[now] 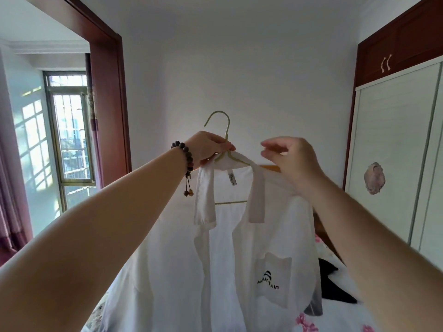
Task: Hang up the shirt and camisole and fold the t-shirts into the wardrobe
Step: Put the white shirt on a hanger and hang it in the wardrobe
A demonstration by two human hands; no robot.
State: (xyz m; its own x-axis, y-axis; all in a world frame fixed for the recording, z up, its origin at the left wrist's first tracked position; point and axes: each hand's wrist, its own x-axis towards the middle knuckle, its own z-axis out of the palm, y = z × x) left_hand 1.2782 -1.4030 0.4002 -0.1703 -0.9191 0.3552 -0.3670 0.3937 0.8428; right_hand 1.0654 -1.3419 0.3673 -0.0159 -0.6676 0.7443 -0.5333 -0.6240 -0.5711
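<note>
A white collared shirt point(223, 259) with a black logo on its chest pocket hangs in front of me on a pale green wire hanger point(226, 130). My left hand point(208, 147), a bead bracelet on its wrist, pinches the hanger at the base of its hook and holds it up. Just above the shirt's right shoulder hovers my right hand point(290, 156), slightly blurred; its fingers are loosely curled with a gap between thumb and forefinger and nothing in them. A dark garment point(335, 283) lies on the bed behind the shirt.
The wardrobe point(395, 152) with pale sliding doors and dark wood upper cabinets stands at the right. A bed with a flowered sheet point(309, 324) lies below. A dark wood doorway point(107, 92) at the left leads to a window. A white wall is ahead.
</note>
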